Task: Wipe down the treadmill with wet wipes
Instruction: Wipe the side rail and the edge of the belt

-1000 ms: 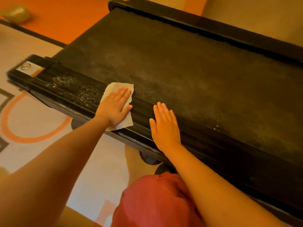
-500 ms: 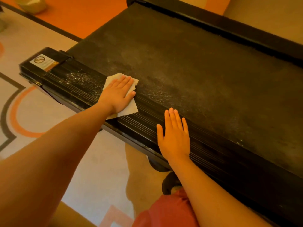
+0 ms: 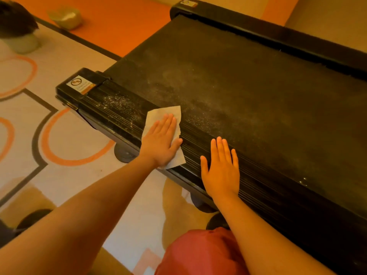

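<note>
Head camera looks down, close over treadmill (image 3: 248,86).

Left hand (image 3: 160,143) flat on wipe (image 3: 158,116); wipe on near side rail (image 3: 111,110) of treadmill (image 3: 258,30). Right hand (image 3: 221,171) on same rail, just right of wipe. Belt (image 3: 238,86) behind my 2 hands. Sticker (image 3: 79,84) on rail's left end.

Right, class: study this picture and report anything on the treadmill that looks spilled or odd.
White specks lie scattered on the ribbed side rail, beyond the wet wipe under the left hand, toward the rail's end. The belt shows pale dusty smudges.
</note>
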{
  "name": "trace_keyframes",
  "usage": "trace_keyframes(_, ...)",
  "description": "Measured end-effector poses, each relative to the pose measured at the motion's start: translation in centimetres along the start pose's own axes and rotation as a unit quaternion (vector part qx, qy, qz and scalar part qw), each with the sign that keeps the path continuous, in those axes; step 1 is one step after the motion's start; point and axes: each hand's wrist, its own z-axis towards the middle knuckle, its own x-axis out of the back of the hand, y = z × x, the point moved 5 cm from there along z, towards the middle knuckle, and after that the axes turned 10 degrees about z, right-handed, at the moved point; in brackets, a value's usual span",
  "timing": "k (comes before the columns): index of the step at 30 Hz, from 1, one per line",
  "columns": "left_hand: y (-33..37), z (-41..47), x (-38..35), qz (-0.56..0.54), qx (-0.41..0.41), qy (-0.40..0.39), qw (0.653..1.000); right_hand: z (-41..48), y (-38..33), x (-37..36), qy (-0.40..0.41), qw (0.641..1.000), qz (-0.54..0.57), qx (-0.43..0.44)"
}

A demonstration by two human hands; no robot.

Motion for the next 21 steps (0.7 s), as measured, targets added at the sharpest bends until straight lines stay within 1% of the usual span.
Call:
trace_keyframes(3, 3.4, -1.3, -0.4, -0.010, 0.007, 0.007, 1.000, 0.0, 0.0, -0.1, -0.003, 1.000, -0.003, 0.001)
trace_keyframes(7, 5.5, -2.0, -0.1, -0.049, 0.009, 0.050, 0.997, 0.1, 0.2, -0.3, -0.017, 1.000, -0.001, 0.004)
trace_keyframes(11, 4.8, -2.6, 0.1, -0.086, -0.038, 0.106, 0.990, 0.1, 0.1, 0.0, 0.000, 1.000, 0.001, 0.003)
trace_keyframes(15, 3.0, -2.3, -0.5, -0.039, -0.105, 0.107, 0.988, 0.1, 0.0, -0.1, 0.001, 1.000, 0.000, 0.005)
trace_keyframes(19, 0.9, -1.9, -0.9, -0.019, -0.127, 0.116, 0.985, 0.2, -0.3, -0.3, -0.007, 1.000, -0.013, 0.008)
trace_keyframes(21, 0.1, -1.7, -1.0, -0.013, -0.135, 0.115, 0.984, 0.2, -0.4, -0.2, 0.008, 1.000, -0.026, 0.010)
